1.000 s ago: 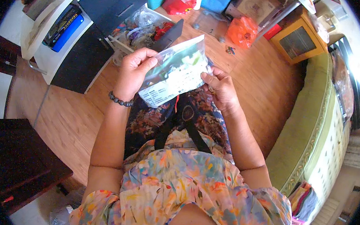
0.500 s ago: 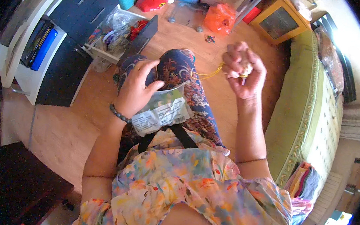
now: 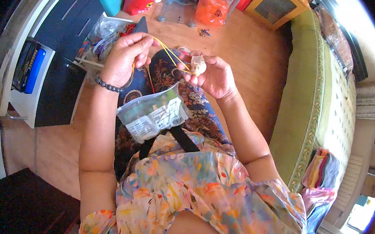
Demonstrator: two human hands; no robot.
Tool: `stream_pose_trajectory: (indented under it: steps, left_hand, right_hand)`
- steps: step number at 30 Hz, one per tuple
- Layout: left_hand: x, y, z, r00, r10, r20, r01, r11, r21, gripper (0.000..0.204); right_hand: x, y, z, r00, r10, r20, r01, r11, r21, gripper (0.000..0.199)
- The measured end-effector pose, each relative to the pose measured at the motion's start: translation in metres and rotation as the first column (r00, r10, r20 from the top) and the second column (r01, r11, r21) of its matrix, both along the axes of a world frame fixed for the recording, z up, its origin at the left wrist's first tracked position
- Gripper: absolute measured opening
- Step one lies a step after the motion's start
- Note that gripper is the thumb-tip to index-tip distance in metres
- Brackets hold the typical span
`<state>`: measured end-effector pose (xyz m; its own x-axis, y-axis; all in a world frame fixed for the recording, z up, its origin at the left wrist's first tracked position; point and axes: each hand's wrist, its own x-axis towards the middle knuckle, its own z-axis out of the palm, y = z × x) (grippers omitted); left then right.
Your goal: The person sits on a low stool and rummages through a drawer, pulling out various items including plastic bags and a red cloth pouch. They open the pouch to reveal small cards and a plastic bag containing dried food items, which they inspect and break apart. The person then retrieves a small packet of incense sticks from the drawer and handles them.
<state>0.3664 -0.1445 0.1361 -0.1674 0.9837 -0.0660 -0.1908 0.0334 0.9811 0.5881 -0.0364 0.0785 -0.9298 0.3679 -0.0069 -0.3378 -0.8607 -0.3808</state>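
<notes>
The left hand (image 3: pixel 128 56) pinches one end of a yellow rubber band (image 3: pixel 171 55), which stretches sideways to the right hand (image 3: pixel 213 77), closed around a small pale bundle (image 3: pixel 198 65), above the plastic bag (image 3: pixel 152 114) on her lap.

The plastic bag (image 3: pixel 152 113), held up in both hands a second ago, now lies on the lap. The left hand (image 3: pixel 125 58) has released it and risen to pinch a yellow rubber band (image 3: pixel 171 56). The right hand (image 3: pixel 213 77), raised alone half a second ago, has come level with the left and holds a small pale object (image 3: pixel 197 65), the band stretched between both hands.
</notes>
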Motion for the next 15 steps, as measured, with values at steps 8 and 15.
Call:
stream_pose_trajectory:
  steps: [8, 15]
  left_hand:
    - [-0.008, -0.016, 0.007, 0.981, 0.189, 0.043, -0.189, 0.982, 0.011, 0.022]
    - [-0.046, -0.046, -0.003, 0.95, 0.303, -0.07, -0.302, 0.953, 0.026, 0.02]
  right_hand:
    - [-0.011, -0.011, -0.022, 0.967, -0.254, 0.006, 0.254, 0.967, 0.023, 0.015]
    - [-0.006, -0.001, -0.029, 0.944, -0.326, 0.052, 0.322, 0.945, 0.061, 0.015]
